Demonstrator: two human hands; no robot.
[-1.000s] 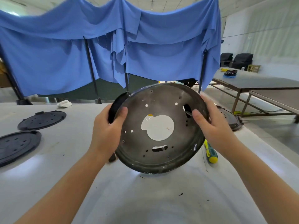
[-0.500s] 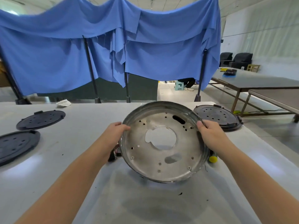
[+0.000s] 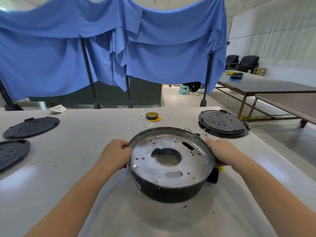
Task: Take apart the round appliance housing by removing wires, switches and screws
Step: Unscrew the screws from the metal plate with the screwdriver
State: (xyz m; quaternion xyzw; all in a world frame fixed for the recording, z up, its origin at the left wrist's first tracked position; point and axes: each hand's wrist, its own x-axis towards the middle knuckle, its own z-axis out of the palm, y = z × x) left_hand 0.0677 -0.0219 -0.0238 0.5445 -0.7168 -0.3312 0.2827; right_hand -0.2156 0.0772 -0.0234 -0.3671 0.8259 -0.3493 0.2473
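Both hands grip a round metal housing (image 3: 171, 164) at the middle of a white bench (image 3: 77, 151), open side up: the left hand (image 3: 114, 155) clasps its left rim, the right hand (image 3: 220, 152) its right rim. A roll of yellow tape (image 3: 152, 116) lies beyond, near a black perforated lid (image 3: 222, 124).

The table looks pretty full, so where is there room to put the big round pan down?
Bare table lies between the left hand and the two black lids on the left, and also in front of the pan, near the person. It is crowded behind the pan: tape roll, small bits, and another black lid at right.
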